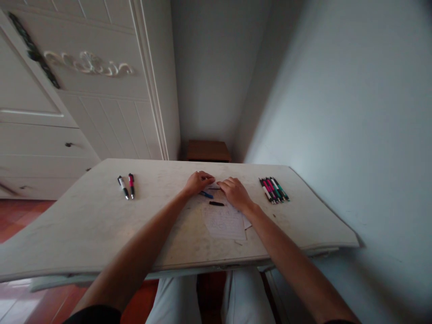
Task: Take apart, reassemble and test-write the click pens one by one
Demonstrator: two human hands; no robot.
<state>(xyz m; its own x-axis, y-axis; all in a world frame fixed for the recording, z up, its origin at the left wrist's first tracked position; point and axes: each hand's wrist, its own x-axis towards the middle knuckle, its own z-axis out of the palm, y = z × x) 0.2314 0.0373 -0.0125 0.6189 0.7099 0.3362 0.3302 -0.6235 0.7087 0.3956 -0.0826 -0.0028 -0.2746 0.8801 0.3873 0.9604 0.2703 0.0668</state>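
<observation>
Handwork beyond the written sheet (224,225)

Past it, left hand (198,182) and right hand (235,194) curl close together; whether they pinch the thin dark piece (214,188) between, I cannot tell. Blue piece (207,195) and black piece (216,204) lie nearer the sheet. Small-part handling, I judge; next move wants a light touch.

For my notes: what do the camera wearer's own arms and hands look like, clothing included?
The left hand and right hand are ungloved, the forearms bare. A black sleeve shows on the left and a dark sleeve edge on the right. The left hand seems to wear a ring.
</observation>
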